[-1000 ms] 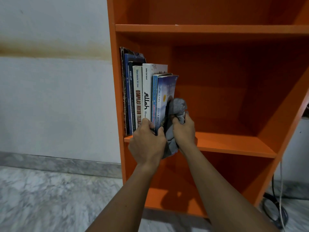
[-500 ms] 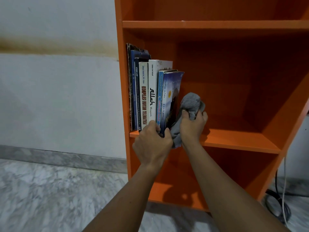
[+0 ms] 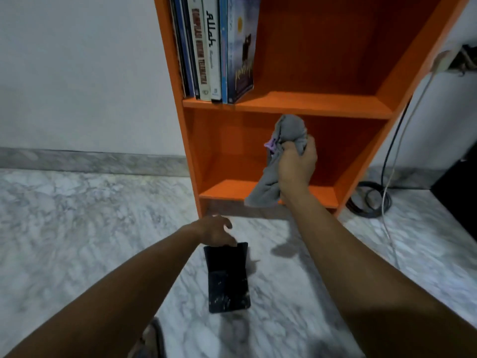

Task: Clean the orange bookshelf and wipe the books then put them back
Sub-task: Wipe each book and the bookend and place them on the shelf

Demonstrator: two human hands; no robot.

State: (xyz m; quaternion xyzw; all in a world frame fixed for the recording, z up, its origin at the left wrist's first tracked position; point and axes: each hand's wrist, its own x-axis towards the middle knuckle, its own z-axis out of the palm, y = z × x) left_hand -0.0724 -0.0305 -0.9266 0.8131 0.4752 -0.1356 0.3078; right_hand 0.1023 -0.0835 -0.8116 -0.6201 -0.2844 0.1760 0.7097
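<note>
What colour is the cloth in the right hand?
Grey cloth, with a small purple bit near the right hand; seen in the head view.

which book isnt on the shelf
The black book on the floor by the left hand; the other books stand upright on the orange shelf.

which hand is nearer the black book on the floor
Left. The left hand is at the far edge of the black book, touching or about to; the right hand is higher, by the bottom shelf, gripping the grey cloth.

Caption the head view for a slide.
Left hand reaches a dark book on the floor; right hand grips a grey cloth before the orange bookshelf.
</note>
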